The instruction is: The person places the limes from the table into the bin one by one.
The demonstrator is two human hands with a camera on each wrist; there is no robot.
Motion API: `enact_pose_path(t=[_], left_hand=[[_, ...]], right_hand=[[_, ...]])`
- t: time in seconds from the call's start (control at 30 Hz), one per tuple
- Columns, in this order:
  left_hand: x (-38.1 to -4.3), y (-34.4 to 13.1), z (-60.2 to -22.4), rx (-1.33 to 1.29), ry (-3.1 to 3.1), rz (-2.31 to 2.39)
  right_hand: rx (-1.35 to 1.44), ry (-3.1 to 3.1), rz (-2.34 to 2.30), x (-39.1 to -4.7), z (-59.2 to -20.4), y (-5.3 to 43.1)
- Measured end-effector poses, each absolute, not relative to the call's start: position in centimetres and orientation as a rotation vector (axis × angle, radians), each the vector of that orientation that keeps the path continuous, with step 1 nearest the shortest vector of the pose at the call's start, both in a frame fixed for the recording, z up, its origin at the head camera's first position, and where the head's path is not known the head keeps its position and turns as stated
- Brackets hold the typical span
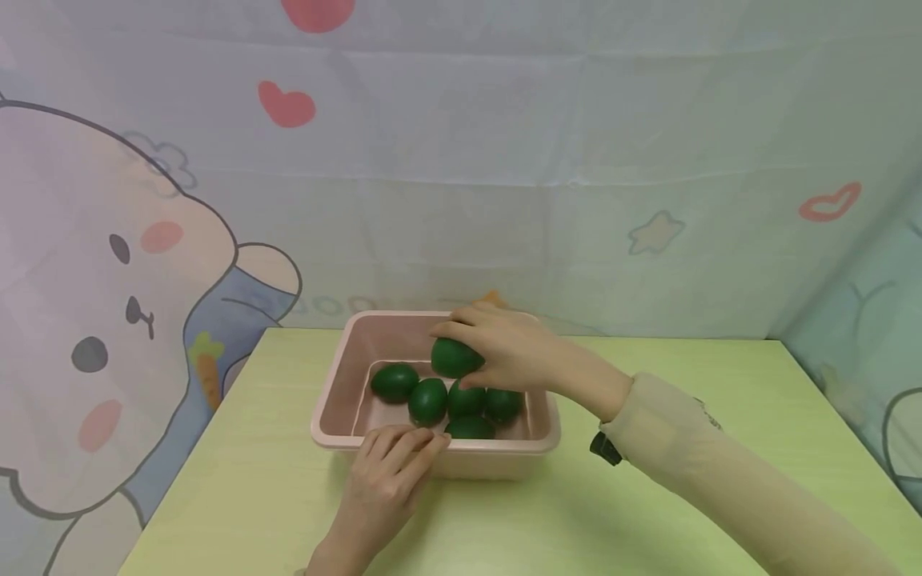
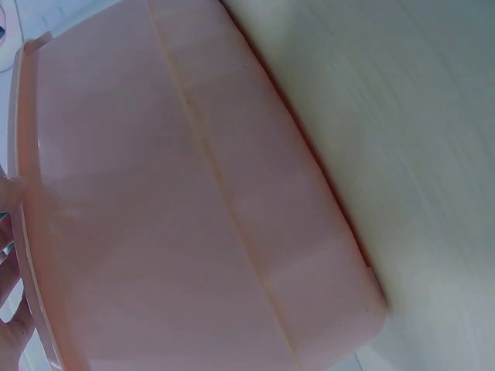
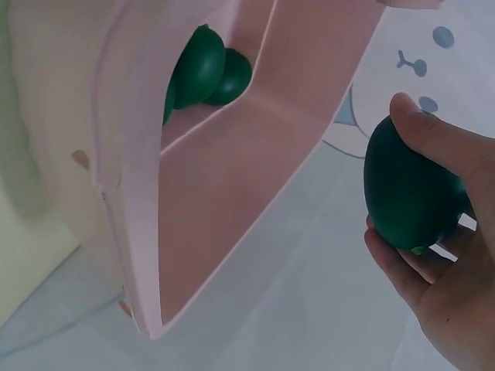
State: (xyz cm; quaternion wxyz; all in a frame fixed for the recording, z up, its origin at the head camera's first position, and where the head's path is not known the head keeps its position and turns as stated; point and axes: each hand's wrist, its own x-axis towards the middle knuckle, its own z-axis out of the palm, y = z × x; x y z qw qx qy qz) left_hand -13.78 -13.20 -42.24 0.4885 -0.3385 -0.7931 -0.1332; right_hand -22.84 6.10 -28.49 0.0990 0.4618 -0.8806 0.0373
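A pink plastic bin (image 1: 497, 464) sits on the table with several smooth, dark green egg-shaped fruits (image 1: 394, 382) inside. My right hand (image 1: 515, 348) grips one more green fruit (image 1: 455, 358) over the back of the bin. Seen from the right wrist, thumb and fingers close around this fruit (image 3: 410, 185), which has a small light green stem nub at its lower end. My left hand (image 1: 389, 472) holds the front rim, its fingers bent over the edge. In the left wrist view those fingers (image 2: 9, 270) show at the rim, mostly cut off by the frame.
The bin stands near the back of a light yellow-green table (image 1: 238, 480). A printed cloth (image 1: 461, 160) with a cartoon bear and hearts hangs behind it. Below the right sleeve a dark wrist device (image 1: 605, 449) shows.
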Motion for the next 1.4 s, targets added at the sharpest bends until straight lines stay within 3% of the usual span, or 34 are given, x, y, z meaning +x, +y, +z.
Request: enact_pose_path(t=[0.67,1.4], left_hand=[[-13.5,-13.4,-41.8,-0.837,-1.885,-0.334],[-13.5,-13.4,-42.1,-0.837,-1.902,-0.328]], right_hand=[[1.693,-2.580,-0.147,-23.6,-29.6,1.1],[1.714,-2.654,-0.429,-24.2,-31.9,-2.6]])
